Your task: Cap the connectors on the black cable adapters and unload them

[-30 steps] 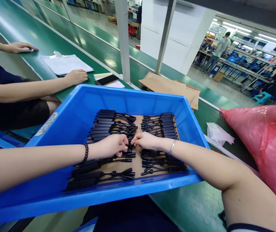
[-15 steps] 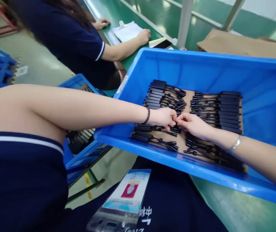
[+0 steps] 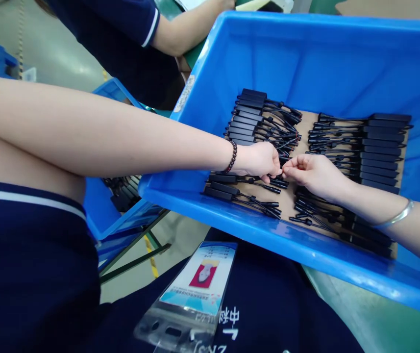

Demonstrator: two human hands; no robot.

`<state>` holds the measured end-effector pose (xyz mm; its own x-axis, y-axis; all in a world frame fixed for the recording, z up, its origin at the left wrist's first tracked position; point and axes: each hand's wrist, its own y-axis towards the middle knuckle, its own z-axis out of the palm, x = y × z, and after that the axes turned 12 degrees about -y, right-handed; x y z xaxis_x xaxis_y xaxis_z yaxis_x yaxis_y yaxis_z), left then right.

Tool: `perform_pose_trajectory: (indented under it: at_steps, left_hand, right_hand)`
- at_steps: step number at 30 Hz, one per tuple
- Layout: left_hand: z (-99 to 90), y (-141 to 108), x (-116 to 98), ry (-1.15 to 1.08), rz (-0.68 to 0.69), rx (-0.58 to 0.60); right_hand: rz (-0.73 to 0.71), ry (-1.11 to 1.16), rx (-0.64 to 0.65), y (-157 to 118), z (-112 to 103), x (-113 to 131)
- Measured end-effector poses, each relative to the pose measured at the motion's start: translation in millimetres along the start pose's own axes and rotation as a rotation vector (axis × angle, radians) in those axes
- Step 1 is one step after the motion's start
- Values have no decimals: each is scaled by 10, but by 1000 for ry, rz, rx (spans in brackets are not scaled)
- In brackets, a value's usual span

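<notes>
My left hand and my right hand meet fingertip to fingertip inside a large blue plastic bin. Both are closed in a pinch; whatever lies between the fingertips is too small or hidden to make out. Below them, black box-shaped modules with cables form a row on the left, partly covered by my left hand and forearm. A second row of black modules lies on the right, cable ends pointing inward. Brown cardboard shows between the rows.
Left of the large bin, a smaller blue bin holds more black parts. A co-worker's arm rests on the green table beyond. An ID badge hangs at my front.
The view has tilted down and come closer to the bin, so the co-worker's clipboard is mostly out of frame. Both hands keep their pinch at the same place over the cables.
</notes>
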<state>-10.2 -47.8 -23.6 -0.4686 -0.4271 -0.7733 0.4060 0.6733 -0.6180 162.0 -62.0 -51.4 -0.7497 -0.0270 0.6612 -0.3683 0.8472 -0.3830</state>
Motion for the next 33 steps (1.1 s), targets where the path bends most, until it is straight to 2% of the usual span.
perform_pose_trajectory:
  at_steps: [5,12,19,26,29,33]
  left_hand:
    - [-7,13,20,-30,13,4]
    - [-3,-14,-26,7,-26,-17]
    - [-7,-43,-17,-57,-15,18]
    - [-11,-36,-28,-99,25,-42]
    - [-28,-34,-29,-67,44,-54]
    - [-49,-37,-20,87,67,-12]
  right_hand:
    - [13,-60,11,-27,-22,76]
    - [-7,-305,27,-87,-41,218]
    - [-10,-416,22,-80,-6,253]
    - [74,-304,83,-27,-65,210]
    - [131,-196,95,-30,-170,234]
    - [205,-73,85,-67,-359,298]
